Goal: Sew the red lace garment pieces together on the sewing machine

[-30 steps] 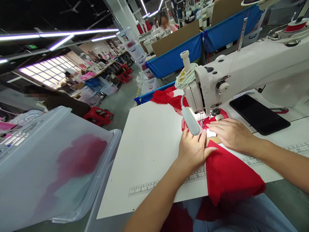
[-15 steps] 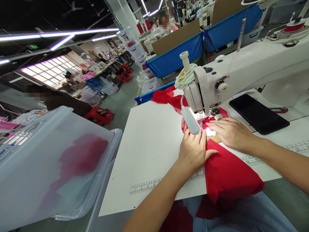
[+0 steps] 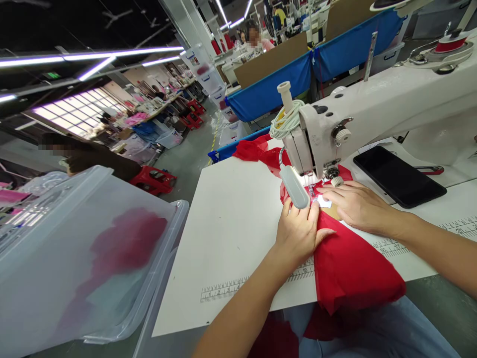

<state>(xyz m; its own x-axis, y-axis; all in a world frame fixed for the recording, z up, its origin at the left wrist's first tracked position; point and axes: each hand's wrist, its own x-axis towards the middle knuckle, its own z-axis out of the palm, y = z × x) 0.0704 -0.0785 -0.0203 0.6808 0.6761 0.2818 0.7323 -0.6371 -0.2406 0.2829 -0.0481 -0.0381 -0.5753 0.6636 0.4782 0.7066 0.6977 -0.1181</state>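
Note:
A red fabric piece lies on the white sewing table and hangs over its front edge. My left hand rests flat on the fabric's left edge, fingers reaching under the small lamp. My right hand lies flat on the fabric beside a small white label, just in front of the needle of the white sewing machine. More red fabric is bunched behind the machine head.
A black phone lies on the table to the right of the machine. At the left stands a clear plastic bin with red cloth inside. Blue partitions and other workers sit further back. A printed ruler runs along the table's front.
Both hands have crept slightly toward the needle with the fabric; the red piece has slid a little forward. Otherwise the scene is the same.

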